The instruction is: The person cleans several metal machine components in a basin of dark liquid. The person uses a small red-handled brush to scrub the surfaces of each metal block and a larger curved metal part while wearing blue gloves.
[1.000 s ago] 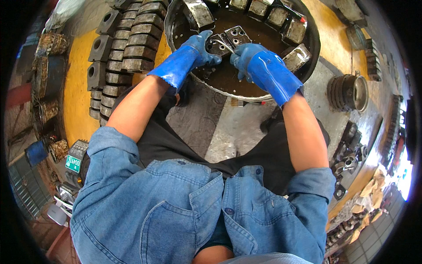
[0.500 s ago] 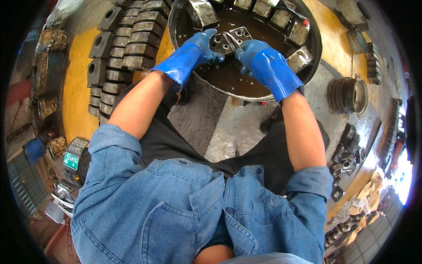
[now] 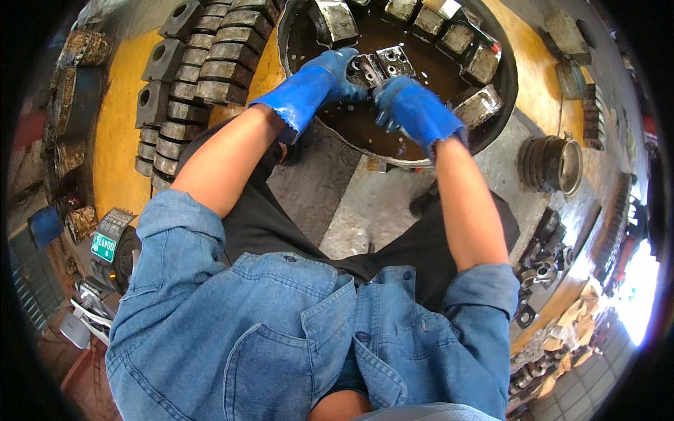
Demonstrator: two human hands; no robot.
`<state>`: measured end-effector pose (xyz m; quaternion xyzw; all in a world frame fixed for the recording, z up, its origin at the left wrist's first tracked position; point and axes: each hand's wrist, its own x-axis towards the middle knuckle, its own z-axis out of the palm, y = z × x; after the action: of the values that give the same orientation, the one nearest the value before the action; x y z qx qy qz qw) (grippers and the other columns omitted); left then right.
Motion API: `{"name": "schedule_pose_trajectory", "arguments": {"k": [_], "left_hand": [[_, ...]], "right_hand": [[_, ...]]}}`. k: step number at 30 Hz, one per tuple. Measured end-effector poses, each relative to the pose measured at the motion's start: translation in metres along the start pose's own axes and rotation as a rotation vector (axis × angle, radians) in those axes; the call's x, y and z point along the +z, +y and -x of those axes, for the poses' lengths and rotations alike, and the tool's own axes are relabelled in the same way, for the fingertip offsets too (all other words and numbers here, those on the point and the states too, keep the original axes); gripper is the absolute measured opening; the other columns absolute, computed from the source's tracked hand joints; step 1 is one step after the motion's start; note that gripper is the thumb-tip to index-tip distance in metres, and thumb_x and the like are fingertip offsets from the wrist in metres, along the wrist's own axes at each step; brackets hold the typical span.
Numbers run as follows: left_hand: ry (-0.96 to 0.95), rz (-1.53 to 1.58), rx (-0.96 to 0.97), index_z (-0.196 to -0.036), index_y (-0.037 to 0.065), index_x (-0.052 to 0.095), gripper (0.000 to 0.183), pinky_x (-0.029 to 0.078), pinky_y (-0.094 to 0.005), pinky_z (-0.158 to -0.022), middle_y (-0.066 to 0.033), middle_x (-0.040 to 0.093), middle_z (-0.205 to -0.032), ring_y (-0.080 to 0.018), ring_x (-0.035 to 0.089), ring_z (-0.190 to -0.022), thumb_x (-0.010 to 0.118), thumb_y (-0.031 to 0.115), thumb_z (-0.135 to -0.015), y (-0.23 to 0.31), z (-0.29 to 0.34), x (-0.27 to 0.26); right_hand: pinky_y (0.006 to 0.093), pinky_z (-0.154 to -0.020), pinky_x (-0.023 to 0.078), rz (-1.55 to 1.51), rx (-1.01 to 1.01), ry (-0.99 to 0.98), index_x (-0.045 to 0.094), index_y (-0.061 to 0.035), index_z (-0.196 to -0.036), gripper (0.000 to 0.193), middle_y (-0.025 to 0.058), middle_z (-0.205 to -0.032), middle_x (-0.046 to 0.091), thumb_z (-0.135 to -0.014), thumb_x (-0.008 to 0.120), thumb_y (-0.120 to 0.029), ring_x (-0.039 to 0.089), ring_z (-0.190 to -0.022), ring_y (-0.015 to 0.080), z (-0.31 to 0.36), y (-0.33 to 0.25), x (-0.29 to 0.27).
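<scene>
Both my hands wear blue rubber gloves and work over a round, dark tub [image 3: 511,67] of brown liquid. With my left hand [image 3: 334,74] I grip the left side of a metal block [image 3: 395,62] that has several round holes in its face. The fingers of my right hand [image 3: 403,102] are closed around a slim, pale grey tool [image 3: 370,72], whose end lies against the block. What kind of tool it is cannot be made out. A larger metal block [image 3: 335,22] sits in the tub beyond my left hand.
More blocks [image 3: 458,38] line the tub's far and right sides. To the left, rows of greasy metal blocks [image 3: 234,52] stand on a yellow surface, beside blocks with round holes [image 3: 152,104]. A ribbed metal cylinder [image 3: 551,165] stands to the right, with loose metal parts [image 3: 544,270] nearer me.
The view has shifted slightly. My right hand has tilted and drawn a little closer to my left, and the tool has changed its angle on the block. Both grips stay closed.
</scene>
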<state>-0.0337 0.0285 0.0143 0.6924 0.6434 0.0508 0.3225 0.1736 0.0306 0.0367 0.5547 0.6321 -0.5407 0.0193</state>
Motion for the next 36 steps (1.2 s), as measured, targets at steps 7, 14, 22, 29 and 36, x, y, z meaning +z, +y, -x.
{"name": "schedule_pose_trajectory", "arguments": {"k": [7, 14, 22, 29, 36], "left_hand": [[-0.072, -0.006, -0.008, -0.149, 0.007, 0.051, 0.101, 0.052, -0.0416, -0.106, -0.0210, 0.065, -0.137, -0.0348, 0.063, -0.127, 0.093, 0.045, -0.065, -0.004, 0.006, -0.010], [-0.016, -0.084, 0.033, -0.147, 0.006, 0.053, 0.093, 0.053, -0.0419, -0.104, -0.0210, 0.068, -0.132, -0.0342, 0.066, -0.123, 0.091, 0.038, -0.069, -0.005, -0.005, -0.004], [0.008, -0.048, 0.100, -0.143, 0.005, 0.056, 0.085, 0.057, -0.0388, -0.096, -0.0206, 0.073, -0.120, -0.0304, 0.072, -0.111, 0.091, 0.029, -0.070, -0.003, -0.010, 0.001], [-0.069, 0.055, 0.037, -0.139, 0.005, 0.057, 0.078, 0.060, -0.0401, -0.083, -0.0189, 0.075, -0.114, -0.0286, 0.075, -0.099, 0.091, 0.028, -0.072, 0.001, -0.005, -0.001], [-0.073, 0.051, 0.025, -0.141, 0.007, 0.056, 0.082, 0.057, -0.0438, -0.093, -0.0190, 0.073, -0.120, -0.0358, 0.071, -0.110, 0.090, 0.034, -0.072, 0.010, 0.004, -0.013]], "right_hand": [[0.0340, -0.060, 0.055, -0.059, 0.167, -0.120, 0.073, -0.0042, -0.106, 0.024, 0.0141, -0.076, 0.074, -0.100, 0.059, -0.023, 0.070, -0.065, 0.0222, -0.007, -0.016, -0.005], [0.0441, -0.067, 0.060, 0.059, 0.071, -0.124, 0.073, -0.0002, -0.110, 0.034, 0.0188, -0.094, 0.077, -0.097, 0.055, -0.025, 0.076, -0.076, 0.0293, -0.011, -0.005, 0.005], [0.0383, -0.062, 0.057, -0.025, -0.038, -0.002, 0.076, -0.0022, -0.097, 0.035, 0.0130, -0.084, 0.078, -0.101, 0.057, -0.032, 0.074, -0.071, 0.0256, -0.010, 0.018, 0.016], [0.0320, -0.053, 0.054, -0.234, -0.003, -0.092, 0.070, 0.0013, -0.114, 0.032, 0.0148, -0.082, 0.076, -0.104, 0.055, -0.025, 0.068, -0.059, 0.0196, 0.015, 0.008, -0.012], [0.0381, -0.068, 0.055, -0.121, 0.135, 0.555, 0.071, -0.0016, -0.118, 0.036, 0.0137, -0.088, 0.077, -0.104, 0.058, -0.032, 0.068, -0.069, 0.0211, 0.072, 0.063, -0.092]]}}
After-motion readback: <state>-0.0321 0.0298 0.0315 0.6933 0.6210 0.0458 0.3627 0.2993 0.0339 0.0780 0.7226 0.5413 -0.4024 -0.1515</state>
